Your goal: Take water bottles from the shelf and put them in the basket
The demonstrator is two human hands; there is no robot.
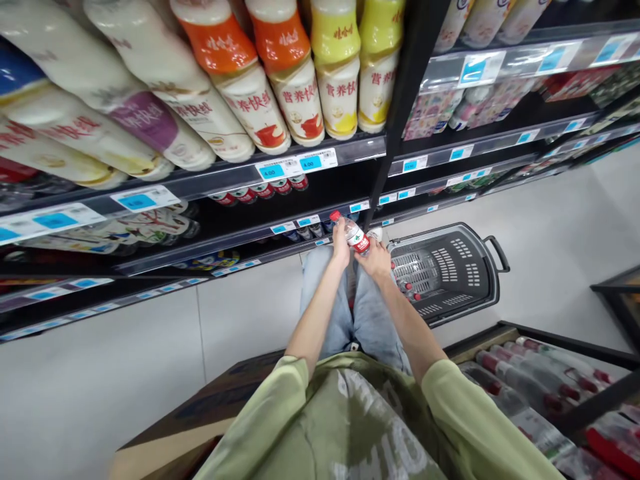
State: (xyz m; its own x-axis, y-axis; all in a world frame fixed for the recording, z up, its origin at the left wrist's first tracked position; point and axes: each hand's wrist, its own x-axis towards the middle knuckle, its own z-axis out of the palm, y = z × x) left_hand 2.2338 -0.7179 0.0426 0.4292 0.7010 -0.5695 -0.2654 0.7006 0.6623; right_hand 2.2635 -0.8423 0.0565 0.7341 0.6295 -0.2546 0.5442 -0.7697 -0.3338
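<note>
A: Start big. What's in front of you?
B: Shelf unit (350, 148), along your left and ahead. Tall drink bottles (295, 87) stand at the front edge of the top shelf, labels out, with price tags (295, 165) on the rail just under them. That reads as faced for the aisle. Red cans (260, 192) sit further back on the shelf below.
A: Floor level?
B: Shopping basket (493, 267) stands by the foot of the shelf upright, just ahead of your legs, open top up, so it's in your reach. There are a few red-capped items inside near its left wall, but I can't tell what they are. A cardboard box (210, 400) is close under you. A case of bottles (525, 380) is at your lower right, with the bottles lying flat.
A: Your hands?
B: Both are clamped on one small water bottle (354, 233), red cap and red label. Your left hand (341, 245) wraps the upper body under the cap. Your right hand (376, 261) holds the lower end. The hands are nearly together.
A: Where's the bottle?
B: In the air over your legs, tilted with the cap up-left, just beside the basket's left rim and not touching it. My guess is the two-hand grip is there to steady it.
</note>
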